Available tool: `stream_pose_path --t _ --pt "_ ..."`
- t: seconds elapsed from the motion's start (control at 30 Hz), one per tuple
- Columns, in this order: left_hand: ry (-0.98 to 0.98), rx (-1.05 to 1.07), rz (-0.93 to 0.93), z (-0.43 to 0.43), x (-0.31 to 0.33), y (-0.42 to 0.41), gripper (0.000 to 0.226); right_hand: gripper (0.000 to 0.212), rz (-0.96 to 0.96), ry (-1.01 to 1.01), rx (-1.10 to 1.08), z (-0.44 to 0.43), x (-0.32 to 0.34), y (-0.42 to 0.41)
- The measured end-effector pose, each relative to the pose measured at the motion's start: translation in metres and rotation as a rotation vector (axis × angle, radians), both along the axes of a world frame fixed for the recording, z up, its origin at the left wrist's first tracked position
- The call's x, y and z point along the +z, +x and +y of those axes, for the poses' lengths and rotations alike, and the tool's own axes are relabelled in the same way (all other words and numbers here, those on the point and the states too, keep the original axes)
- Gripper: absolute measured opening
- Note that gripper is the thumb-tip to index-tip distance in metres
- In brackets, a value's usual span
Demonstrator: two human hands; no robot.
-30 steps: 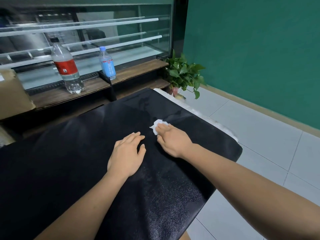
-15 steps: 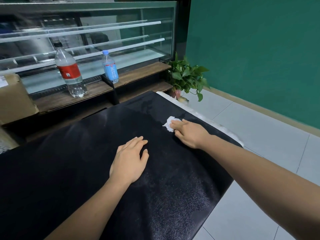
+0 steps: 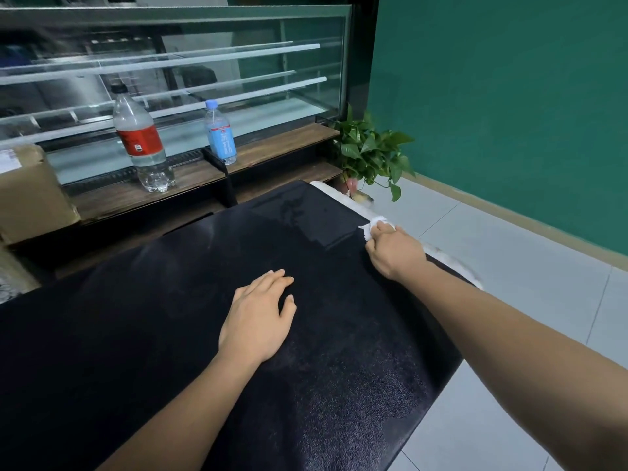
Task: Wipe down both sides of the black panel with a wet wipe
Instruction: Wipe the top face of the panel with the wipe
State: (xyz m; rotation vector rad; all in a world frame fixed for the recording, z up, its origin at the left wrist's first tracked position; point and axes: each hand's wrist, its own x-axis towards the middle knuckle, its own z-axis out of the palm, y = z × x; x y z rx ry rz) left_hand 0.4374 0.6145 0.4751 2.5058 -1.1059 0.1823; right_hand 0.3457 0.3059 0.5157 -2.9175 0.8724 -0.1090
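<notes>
A large black panel (image 3: 153, 317) lies flat in front of me, its textured surface showing damp streaks toward the far end. My left hand (image 3: 258, 317) rests flat on the middle of the panel, fingers straight. My right hand (image 3: 394, 251) is at the panel's right edge, its fingers curled over a crumpled white wet wipe (image 3: 372, 226) that it presses against the surface. Only part of the wipe shows past the fingers.
A white fluffy strip (image 3: 452, 258) shows under the panel's right edge. Behind stand a wooden shelf (image 3: 278, 147) with a red-label bottle (image 3: 141, 144), a blue-label bottle (image 3: 221, 134), a glass display case, a cardboard box (image 3: 30, 192) and a potted plant (image 3: 370, 154). Tiled floor at right.
My right hand has slid the wipe rightward and away across the panel, from near the middle to the right edge. My left hand has stayed flat in place.
</notes>
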Motion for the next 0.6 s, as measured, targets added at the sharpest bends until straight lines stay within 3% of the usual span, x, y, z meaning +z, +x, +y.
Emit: stream_pose_path --t 0.3,0.6 --pt "0.007 0.004 -0.009 -0.001 -0.001 0.001 0.045 0.051 -0.022 0.014 0.124 0.045 -0.005 0.035" --pt "0.02 0.007 -0.024 -0.001 -0.001 0.001 0.047 0.042 -0.043 0.027 0.388 0.101 -0.008 0.056"
